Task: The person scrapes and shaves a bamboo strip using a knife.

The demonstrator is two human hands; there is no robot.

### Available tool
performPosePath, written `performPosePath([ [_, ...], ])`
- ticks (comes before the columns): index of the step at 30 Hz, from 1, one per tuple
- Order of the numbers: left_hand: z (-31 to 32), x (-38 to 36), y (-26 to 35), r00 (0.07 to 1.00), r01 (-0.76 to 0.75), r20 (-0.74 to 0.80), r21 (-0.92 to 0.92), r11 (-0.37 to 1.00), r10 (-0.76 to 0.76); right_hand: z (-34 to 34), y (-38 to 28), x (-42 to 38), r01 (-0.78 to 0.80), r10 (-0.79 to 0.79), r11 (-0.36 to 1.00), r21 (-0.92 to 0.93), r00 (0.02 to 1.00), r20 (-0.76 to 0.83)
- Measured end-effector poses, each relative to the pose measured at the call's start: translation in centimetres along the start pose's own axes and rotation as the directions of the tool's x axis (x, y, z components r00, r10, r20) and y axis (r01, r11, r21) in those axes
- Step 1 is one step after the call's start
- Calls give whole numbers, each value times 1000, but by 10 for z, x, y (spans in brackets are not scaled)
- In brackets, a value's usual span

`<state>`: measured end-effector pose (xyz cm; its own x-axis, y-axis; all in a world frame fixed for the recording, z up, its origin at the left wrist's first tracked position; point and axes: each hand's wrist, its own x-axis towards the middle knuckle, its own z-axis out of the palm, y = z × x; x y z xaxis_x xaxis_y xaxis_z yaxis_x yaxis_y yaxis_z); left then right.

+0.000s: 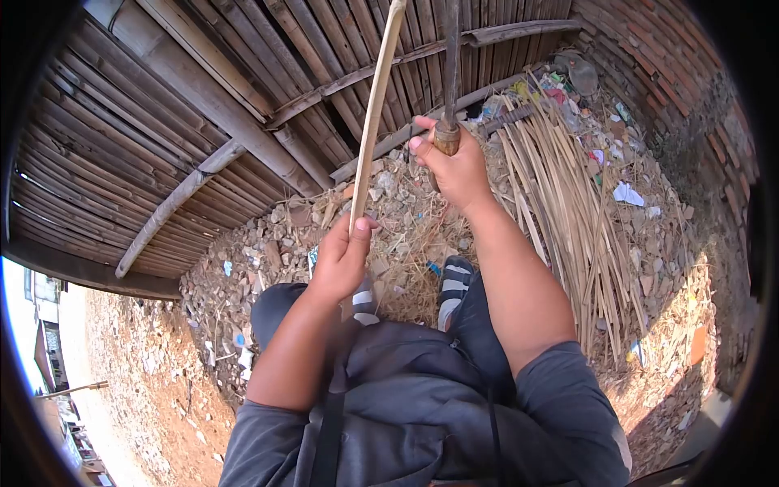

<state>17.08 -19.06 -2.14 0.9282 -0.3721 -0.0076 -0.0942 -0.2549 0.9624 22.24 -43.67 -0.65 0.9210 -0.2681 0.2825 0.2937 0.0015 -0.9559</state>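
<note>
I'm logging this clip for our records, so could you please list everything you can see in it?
bamboo strip: one, pale tan, upright in left hand
blade tool: one, dark with wooden handle, in right hand
split bamboo pile: many strips, tan, on ground at right
bamboo fence: one, brown-grey, behind
brick wall: one, reddish, right
rubble ground: grey stones, litter
sandals: two, striped, on the feet
left hand: gripping strip
right hand: gripping handle
</note>
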Motion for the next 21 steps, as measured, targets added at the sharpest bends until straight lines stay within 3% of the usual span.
performPosePath([
  [2, -18, -10, 9, 999, 37, -19, -41, 998, -38, -3, -8, 0, 49, -61, 980, -190, 996, -58],
  [5, -52, -40, 33, 988, 149, -40, 64, 987, -147, -4, -27, -5, -183, 219, 952, -243, 967, 129],
  [8, -97, -80, 26, 969, 246, -66, 280, 928, -237, 14, -20, -21, 150, -75, 897, -415, 979, 192],
  [9, -109, -97, 24, 966, 257, -86, 360, 897, -243, 18, -40, -27, 135, 12, 879, -457, 952, 306],
  [13, -124, -163, 23, 925, 373, -169, 583, 722, -342, 50, -24, -47, 339, 148, 728, -596, 771, 620],
  [17, -114, -215, 21, 904, 422, -236, 628, 654, -356, 80, 0, -74, 432, 190, 709, -557, 644, 741],
  [20, -105, -244, 5, 920, 392, -254, 645, 656, -299, 87, 12, -78, 441, 218, 698, -564, 619, 754],
  [21, -100, -248, 4, 910, 414, -283, 638, 649, -303, 88, 19, -74, 399, 315, 676, -620, 603, 732],
])
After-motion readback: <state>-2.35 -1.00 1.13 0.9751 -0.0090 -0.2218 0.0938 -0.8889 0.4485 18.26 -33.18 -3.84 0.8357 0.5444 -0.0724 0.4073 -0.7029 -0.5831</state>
